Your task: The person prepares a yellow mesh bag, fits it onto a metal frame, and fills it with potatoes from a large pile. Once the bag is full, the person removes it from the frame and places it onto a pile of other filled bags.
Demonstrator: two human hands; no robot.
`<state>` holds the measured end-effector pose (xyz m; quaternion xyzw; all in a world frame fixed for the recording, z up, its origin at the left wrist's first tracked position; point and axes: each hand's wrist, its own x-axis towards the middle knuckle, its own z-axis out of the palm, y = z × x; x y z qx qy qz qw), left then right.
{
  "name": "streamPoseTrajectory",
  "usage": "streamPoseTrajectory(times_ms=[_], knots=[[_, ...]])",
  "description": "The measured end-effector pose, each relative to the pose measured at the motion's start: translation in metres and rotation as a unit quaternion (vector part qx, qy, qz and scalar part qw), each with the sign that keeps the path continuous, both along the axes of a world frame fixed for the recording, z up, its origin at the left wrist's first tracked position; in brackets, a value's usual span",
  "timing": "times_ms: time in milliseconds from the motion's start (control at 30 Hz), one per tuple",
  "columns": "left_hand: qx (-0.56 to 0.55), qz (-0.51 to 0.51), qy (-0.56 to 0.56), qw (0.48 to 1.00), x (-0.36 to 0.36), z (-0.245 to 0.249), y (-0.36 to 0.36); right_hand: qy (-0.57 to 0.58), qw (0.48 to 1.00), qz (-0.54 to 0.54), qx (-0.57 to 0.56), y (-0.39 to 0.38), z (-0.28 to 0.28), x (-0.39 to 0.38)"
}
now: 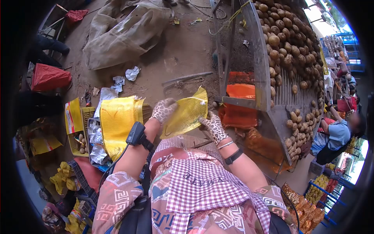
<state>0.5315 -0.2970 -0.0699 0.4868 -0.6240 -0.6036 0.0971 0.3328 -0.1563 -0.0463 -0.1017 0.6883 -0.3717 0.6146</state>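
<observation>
A yellow mesh bag is stretched between my two hands in front of my apron. My left hand, in a leopard-print glove, is closed at the bag's left edge, its fingers slightly blurred. At the lower right edge, my gloved right hand pinches the mesh with thumb and fingers. Just left of my left hand lies a thick stack of yellow mesh bags, draped over a container. Potatoes lie on a slatted metal sorting table to the right.
The table's metal side rises close to my right hand. Orange mesh bags hang beneath it. A large pale sheet lies on the dirt floor ahead. Left stands a yellow crate holding some potatoes. A person in blue sits at far right.
</observation>
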Motion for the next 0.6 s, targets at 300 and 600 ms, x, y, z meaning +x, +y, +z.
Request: streamPoseTrajectory(times_ms=[300,600], knots=[[-0.125,-0.163,-0.126,0.97,-0.046,0.036,-0.004,0.592,0.665,0.361,-0.278,-0.06,0.078,-0.03],[-0.249,-0.244,-0.298,0.888,-0.065,0.04,-0.006,0.432,0.702,0.542,-0.166,-0.107,-0.012,-0.09]])
